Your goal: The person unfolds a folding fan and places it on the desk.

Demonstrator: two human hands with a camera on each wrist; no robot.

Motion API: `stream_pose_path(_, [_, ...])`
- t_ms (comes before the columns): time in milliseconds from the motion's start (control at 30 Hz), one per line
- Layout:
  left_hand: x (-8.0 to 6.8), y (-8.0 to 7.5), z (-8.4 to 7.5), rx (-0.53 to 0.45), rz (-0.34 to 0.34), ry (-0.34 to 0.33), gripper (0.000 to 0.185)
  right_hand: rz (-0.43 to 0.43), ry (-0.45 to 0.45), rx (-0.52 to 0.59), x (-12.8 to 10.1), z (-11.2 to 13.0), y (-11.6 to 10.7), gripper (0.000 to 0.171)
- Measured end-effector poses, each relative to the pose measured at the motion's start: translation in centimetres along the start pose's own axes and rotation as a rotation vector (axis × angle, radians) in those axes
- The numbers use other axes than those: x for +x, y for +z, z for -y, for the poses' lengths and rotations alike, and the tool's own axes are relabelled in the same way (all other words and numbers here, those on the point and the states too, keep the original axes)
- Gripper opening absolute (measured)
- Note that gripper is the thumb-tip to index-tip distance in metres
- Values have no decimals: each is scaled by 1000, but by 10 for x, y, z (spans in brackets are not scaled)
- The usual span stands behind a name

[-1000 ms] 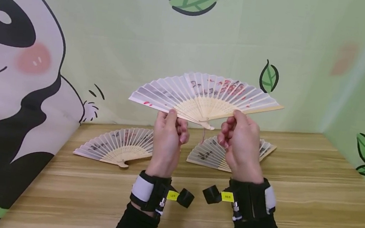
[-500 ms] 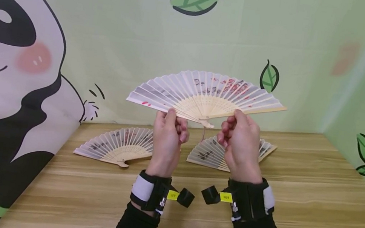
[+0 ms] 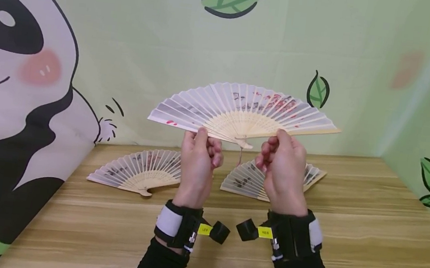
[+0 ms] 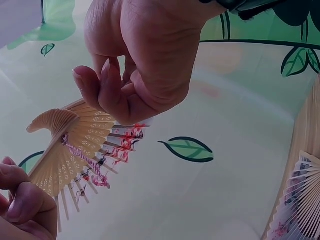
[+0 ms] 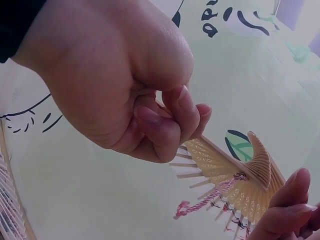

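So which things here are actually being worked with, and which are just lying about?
In hand:
- white paper folding fan with bamboo ribs, spread open above the table
- left hand, pinching its left guard stick
- right hand, pinching its right guard stick

Lying about:
- open paper fan on the left, flat on the wooden table
- open paper fan behind the right hand

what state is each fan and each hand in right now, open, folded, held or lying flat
white paper fan with bamboo ribs held up: spread fully open, in the air, gripped at both end ribs
pink tassel cord: hanging loose from the pivot
left hand: pinches the left end rib
right hand: pinches the right end rib
left fan on the wooden table: open, lying flat
right fan on the table: open, lying flat, partly hidden by the right hand
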State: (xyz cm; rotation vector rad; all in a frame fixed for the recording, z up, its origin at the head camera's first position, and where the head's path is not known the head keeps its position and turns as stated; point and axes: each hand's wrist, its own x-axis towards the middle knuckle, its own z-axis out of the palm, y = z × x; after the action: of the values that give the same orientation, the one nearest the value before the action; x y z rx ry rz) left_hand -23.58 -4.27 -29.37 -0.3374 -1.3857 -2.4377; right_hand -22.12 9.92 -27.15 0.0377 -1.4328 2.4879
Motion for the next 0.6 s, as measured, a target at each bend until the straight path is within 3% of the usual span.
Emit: stream_pose_path(600, [1, 2, 5, -4, -20, 25, 13, -61, -34, 25, 1, -9, 5, 26])
